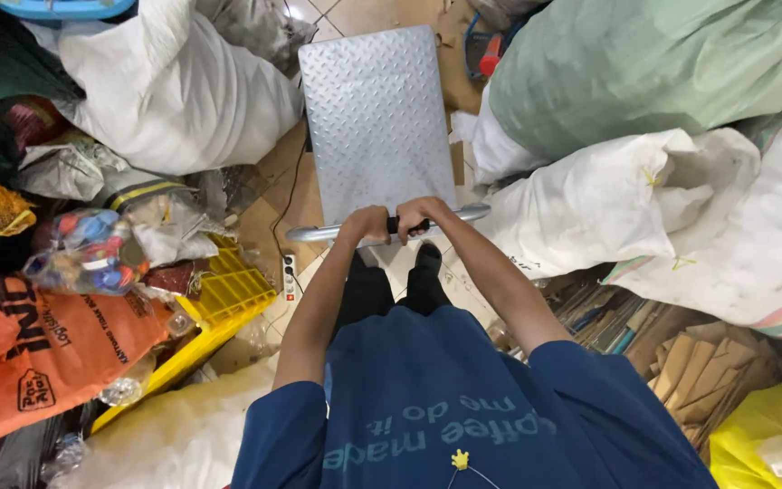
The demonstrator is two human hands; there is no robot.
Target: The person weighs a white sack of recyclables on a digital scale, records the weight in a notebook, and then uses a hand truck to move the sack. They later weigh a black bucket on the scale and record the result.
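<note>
A metal platform cart with a grey checker-plate deck (377, 118) stands on the tiled floor ahead of me. Its silver handlebar (319, 233) runs across at waist level. My left hand (368, 223) and my right hand (418, 217) are both closed around the bar near its middle, side by side, with a short black grip section between them. My dark blue shirt and black trousers fill the lower middle of the view.
Big stuffed sacks crowd both sides: white (183, 91) at the left, green (653, 63) and white (644, 199) at the right. A yellow crate (228, 294), an orange bag (56, 353), a bag of bottle caps (88, 249), a power strip (289, 276) and stacked cardboard (699, 362) lie nearby.
</note>
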